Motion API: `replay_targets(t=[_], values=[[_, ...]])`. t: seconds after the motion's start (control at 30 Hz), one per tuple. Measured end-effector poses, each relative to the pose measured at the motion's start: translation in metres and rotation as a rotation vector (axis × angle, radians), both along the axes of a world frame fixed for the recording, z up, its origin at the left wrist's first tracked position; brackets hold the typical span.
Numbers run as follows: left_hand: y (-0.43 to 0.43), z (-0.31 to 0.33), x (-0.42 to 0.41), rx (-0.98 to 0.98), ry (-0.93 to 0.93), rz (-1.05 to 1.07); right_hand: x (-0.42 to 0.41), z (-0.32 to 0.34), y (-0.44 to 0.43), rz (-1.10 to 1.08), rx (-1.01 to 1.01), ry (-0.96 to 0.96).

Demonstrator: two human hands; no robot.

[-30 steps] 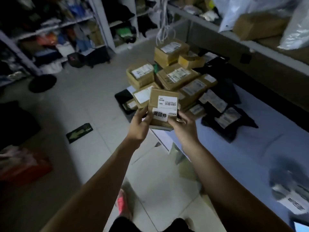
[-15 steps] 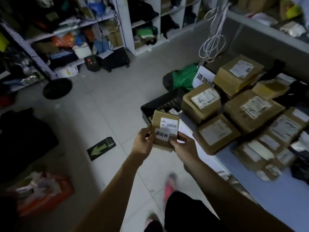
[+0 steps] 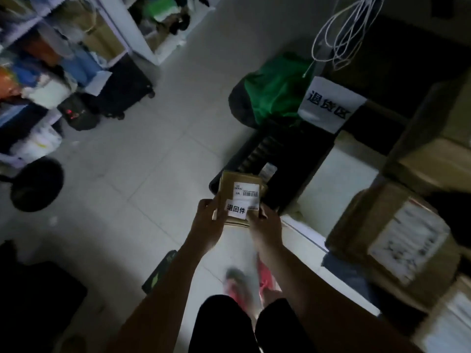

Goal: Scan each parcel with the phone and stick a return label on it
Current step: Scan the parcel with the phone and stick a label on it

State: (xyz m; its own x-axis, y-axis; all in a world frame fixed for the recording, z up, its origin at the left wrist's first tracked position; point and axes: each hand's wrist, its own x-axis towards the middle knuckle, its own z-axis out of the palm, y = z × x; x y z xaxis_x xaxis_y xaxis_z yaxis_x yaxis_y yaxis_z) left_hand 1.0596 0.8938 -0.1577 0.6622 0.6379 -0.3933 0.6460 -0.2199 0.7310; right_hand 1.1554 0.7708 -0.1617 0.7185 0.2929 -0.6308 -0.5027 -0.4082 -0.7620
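Two bare hands hold one small cardboard parcel between them, at chest height in front of the person. The left hand grips the parcel's left edge, thumb on the front face and the other fingers curled out of sight behind it. The right hand grips the lower right corner the same way, its thumb lying just beside the edge of the return label. That white label, printed with three bold Chinese characters, sits on the lower part of the face, between the two thumbs, and looks already stuck down. Above it, touching or slightly overlapped, is a white shipping label with a barcode.

The parcel stands upright in the grip, its long axis pointing up and away from the fingers, and both hands are equally near it. Directly beyond its far edge is a black crate on the floor, so the likely next move, dropping the parcel in, runs straight forward from the fingers. Behind the crate are a green bag and a white sign with Chinese characters.

To the right, a table edge carries larger parcels, blurred. No phone is in view. The person's legs and pink shoes show below, over pale floor tiles
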Motion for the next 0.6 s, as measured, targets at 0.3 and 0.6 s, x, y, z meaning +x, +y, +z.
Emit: replay_targets(t=[0.3,0.6], values=[[0.147,-0.123,0.188,-0.140,-0.011,-0.489,0.134,-0.118,0.107,-0.256,-0.160,0.004],[0.193,-0.378,0.344,-0.182,-0.026,-0.523,0.273,-0.350,0.157,-0.345,-0.235,-0.081]])
